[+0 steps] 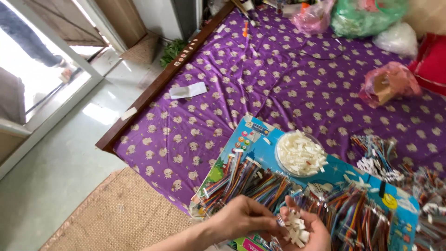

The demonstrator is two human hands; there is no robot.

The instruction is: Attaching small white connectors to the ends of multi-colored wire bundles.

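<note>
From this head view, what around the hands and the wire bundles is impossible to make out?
- Right hand: its wrist and lower palm are cut off by the bottom edge.
- White connector pieces in that palm: partly covered by the left hand; too small to count.
- Left hand fingers: their tips are hidden among the pieces.
- Coloured wire bundles: the right end runs off the frame edge.
- Pink bag: the contents are veiled by plastic.

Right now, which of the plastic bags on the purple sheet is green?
The big green bag at the far edge, top right of the view. The bags beside it and nearer are pink, and the one to its right is clear white.
</note>
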